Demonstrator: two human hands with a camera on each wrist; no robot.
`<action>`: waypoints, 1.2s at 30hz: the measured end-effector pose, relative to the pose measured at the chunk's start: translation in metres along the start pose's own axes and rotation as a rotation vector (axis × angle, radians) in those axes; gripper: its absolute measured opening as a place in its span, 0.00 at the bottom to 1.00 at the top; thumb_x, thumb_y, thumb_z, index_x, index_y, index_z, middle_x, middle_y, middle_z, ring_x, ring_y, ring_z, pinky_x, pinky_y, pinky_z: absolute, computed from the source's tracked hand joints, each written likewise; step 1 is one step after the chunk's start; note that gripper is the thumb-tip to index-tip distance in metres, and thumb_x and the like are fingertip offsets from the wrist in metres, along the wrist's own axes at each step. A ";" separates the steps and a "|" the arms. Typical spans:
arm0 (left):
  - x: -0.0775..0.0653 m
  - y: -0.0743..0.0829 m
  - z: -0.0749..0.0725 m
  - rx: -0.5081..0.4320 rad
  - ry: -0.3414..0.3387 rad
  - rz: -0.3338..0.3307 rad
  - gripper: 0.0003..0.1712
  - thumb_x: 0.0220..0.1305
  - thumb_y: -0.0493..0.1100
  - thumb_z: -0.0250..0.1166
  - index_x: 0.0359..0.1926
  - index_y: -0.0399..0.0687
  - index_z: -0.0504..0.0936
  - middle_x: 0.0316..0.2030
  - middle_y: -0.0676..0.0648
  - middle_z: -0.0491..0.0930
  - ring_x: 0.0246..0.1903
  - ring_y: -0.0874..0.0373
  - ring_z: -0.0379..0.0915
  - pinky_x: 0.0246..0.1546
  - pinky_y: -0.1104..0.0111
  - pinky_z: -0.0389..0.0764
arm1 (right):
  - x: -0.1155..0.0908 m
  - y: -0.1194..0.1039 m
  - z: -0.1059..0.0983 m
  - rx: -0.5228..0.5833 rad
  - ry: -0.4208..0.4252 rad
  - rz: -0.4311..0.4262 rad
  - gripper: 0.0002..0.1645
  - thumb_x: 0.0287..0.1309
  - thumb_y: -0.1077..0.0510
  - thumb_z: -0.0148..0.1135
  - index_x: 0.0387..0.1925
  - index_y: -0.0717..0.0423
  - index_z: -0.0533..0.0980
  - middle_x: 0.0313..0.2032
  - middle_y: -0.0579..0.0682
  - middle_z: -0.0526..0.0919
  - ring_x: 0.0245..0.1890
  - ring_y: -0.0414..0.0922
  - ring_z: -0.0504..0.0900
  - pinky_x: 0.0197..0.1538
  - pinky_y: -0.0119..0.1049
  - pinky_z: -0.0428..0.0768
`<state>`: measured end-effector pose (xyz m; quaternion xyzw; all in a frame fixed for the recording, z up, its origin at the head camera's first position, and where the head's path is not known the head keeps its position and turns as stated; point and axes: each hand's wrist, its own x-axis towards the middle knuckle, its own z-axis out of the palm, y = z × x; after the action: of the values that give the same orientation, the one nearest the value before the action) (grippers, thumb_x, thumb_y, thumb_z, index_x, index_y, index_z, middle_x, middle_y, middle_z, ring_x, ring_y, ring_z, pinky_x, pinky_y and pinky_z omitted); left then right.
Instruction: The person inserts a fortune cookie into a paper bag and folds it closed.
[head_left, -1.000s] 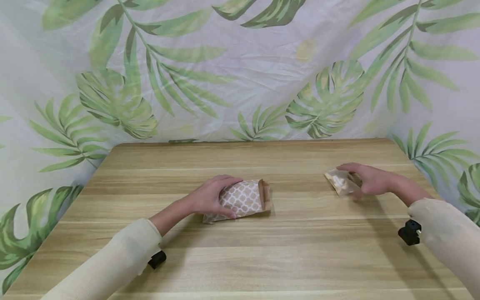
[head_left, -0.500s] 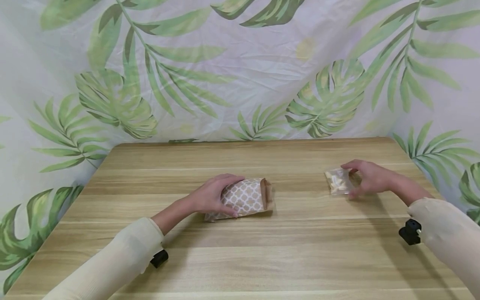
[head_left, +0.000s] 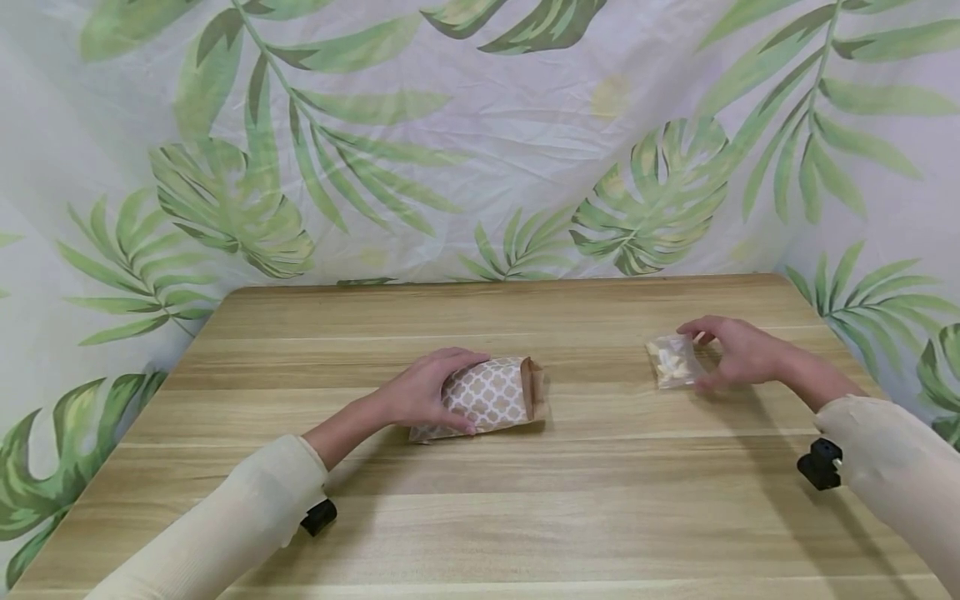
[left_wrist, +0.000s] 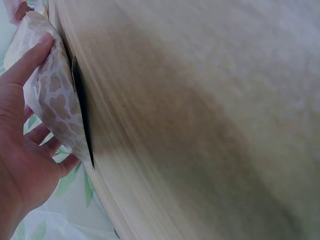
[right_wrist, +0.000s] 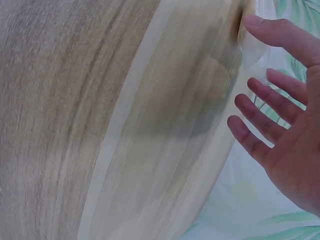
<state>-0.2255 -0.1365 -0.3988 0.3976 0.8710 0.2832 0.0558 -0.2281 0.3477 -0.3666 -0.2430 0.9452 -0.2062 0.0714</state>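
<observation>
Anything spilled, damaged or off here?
Nothing stands out. The paper bag lies with its mouth agape, gripped by the left hand, but no spill shows. The clear packet beside the right hand has no obvious damage.

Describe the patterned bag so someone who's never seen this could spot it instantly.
Start with the wooden table, then find the person's left hand. The patterned bag is in that hand's grip, its plain brown end toward the right hand. A white lattice over brown sets it apart from the smaller, see-through packet by the right hand.
</observation>
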 end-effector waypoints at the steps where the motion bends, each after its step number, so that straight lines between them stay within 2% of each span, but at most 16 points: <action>1: 0.000 0.000 0.000 0.000 0.000 0.000 0.57 0.43 0.53 0.87 0.72 0.41 0.72 0.65 0.41 0.76 0.65 0.42 0.72 0.65 0.46 0.74 | 0.000 -0.001 0.000 0.003 0.004 -0.001 0.50 0.35 0.56 0.87 0.59 0.74 0.73 0.50 0.65 0.83 0.50 0.63 0.82 0.52 0.59 0.79; 7: -0.001 0.000 0.000 0.000 -0.003 -0.003 0.57 0.43 0.53 0.87 0.73 0.42 0.71 0.65 0.41 0.76 0.65 0.42 0.72 0.65 0.45 0.73 | 0.003 -0.005 0.003 0.036 0.045 -0.022 0.48 0.35 0.56 0.88 0.58 0.73 0.75 0.48 0.61 0.84 0.49 0.59 0.83 0.51 0.55 0.79; 13: -0.001 0.000 0.000 0.005 -0.006 -0.003 0.57 0.44 0.53 0.87 0.73 0.42 0.71 0.65 0.41 0.76 0.65 0.42 0.72 0.65 0.45 0.73 | 0.006 -0.012 0.006 0.089 0.096 -0.054 0.45 0.38 0.56 0.87 0.57 0.72 0.76 0.49 0.62 0.84 0.48 0.59 0.83 0.40 0.43 0.81; 17: -0.001 0.001 0.000 0.007 -0.007 -0.008 0.57 0.44 0.53 0.87 0.73 0.42 0.71 0.66 0.41 0.76 0.65 0.42 0.71 0.65 0.45 0.73 | 0.009 -0.017 0.009 0.125 0.113 -0.076 0.44 0.39 0.57 0.87 0.57 0.71 0.76 0.49 0.62 0.83 0.47 0.59 0.83 0.38 0.41 0.82; 25: -0.002 -0.002 0.001 0.014 -0.004 -0.010 0.57 0.44 0.54 0.86 0.73 0.43 0.71 0.66 0.40 0.75 0.66 0.41 0.71 0.65 0.44 0.72 | 0.018 -0.029 0.019 0.241 0.117 -0.118 0.43 0.38 0.63 0.87 0.56 0.73 0.76 0.45 0.58 0.84 0.43 0.53 0.83 0.35 0.38 0.80; 29: -0.002 -0.003 0.002 0.020 -0.005 -0.006 0.57 0.45 0.54 0.86 0.73 0.43 0.71 0.66 0.40 0.75 0.65 0.41 0.71 0.65 0.44 0.72 | 0.021 -0.039 0.023 0.306 0.108 -0.116 0.43 0.38 0.65 0.86 0.57 0.74 0.75 0.48 0.61 0.84 0.44 0.49 0.84 0.36 0.36 0.81; 36: -0.002 -0.002 0.003 0.014 -0.003 0.000 0.56 0.45 0.53 0.86 0.73 0.42 0.71 0.66 0.40 0.76 0.65 0.41 0.72 0.65 0.44 0.73 | 0.023 -0.053 0.030 0.410 0.081 -0.134 0.44 0.41 0.69 0.84 0.60 0.76 0.72 0.54 0.67 0.77 0.41 0.44 0.85 0.36 0.36 0.83</action>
<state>-0.2252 -0.1378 -0.4023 0.3982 0.8730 0.2765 0.0542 -0.2182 0.2836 -0.3720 -0.2773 0.8673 -0.4078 0.0676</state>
